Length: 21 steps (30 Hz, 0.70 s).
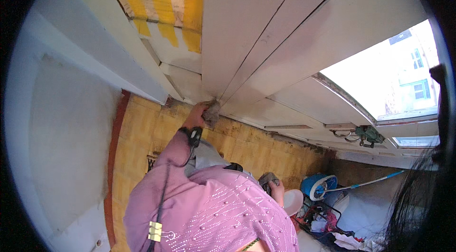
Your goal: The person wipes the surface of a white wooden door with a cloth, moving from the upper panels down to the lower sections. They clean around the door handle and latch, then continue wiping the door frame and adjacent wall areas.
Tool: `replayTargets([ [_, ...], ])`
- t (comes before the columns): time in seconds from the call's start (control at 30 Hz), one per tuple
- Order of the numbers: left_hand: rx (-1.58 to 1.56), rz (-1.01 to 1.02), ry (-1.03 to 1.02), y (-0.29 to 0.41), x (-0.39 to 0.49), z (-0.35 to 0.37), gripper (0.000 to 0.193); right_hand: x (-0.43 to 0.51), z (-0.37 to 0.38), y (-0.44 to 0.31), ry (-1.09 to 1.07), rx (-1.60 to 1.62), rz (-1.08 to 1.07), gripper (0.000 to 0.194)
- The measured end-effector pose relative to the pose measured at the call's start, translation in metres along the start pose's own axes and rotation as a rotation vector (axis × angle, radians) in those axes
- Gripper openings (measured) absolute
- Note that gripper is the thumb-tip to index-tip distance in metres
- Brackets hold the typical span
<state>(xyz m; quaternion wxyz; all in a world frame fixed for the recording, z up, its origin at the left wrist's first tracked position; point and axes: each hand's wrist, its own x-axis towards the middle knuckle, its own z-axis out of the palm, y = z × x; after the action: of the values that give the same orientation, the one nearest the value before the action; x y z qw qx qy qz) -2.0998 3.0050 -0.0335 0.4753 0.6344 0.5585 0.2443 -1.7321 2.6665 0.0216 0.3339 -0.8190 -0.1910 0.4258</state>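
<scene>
My left hand (198, 113) is stretched forward, holding a crumpled grey cloth (212, 112) against the foot of the off-white panelled door (245, 84). The cloth lies near two thin upright seams, just above the tiled floor. A black strap with a small device is on that wrist, with a cable running back along the pink sleeve. My right hand (278, 190) is lower right, close to my body, its fingers around a dark grey cloth (268, 180). Beside that wrist is a pale round basin (293, 202), partly behind the arm.
A blue mop bucket (313, 186) with a long-handled mop (370, 180) stands at right. Near it, a dark-framed holder (331, 213) contains mixed items. A green metal latch (369, 135) sits below the window (388, 74). The left wall (71, 138) has a red-brown skirting (115, 145). Dark dirt marks the floor's edge.
</scene>
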Motion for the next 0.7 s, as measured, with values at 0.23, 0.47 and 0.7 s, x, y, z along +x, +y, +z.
replayTargets([
  [0.23, -0.563, 0.116, 0.149, 0.025, 0.023, 0.002, 0.035, -0.013, 0.012, -0.007, -0.003, -0.016, 0.086, 0.031],
  [0.47, 0.655, 0.064, 0.163, -0.079, 0.073, 0.066, 0.048, 0.0, 0.008, -0.002, -0.008, -0.105, 0.071, 0.038],
  [0.7, 0.362, 0.006, 0.197, -0.031, 0.051, -0.004, 0.052, 0.041, 0.016, -0.007, -0.189, -0.131, -0.023, 0.038],
])
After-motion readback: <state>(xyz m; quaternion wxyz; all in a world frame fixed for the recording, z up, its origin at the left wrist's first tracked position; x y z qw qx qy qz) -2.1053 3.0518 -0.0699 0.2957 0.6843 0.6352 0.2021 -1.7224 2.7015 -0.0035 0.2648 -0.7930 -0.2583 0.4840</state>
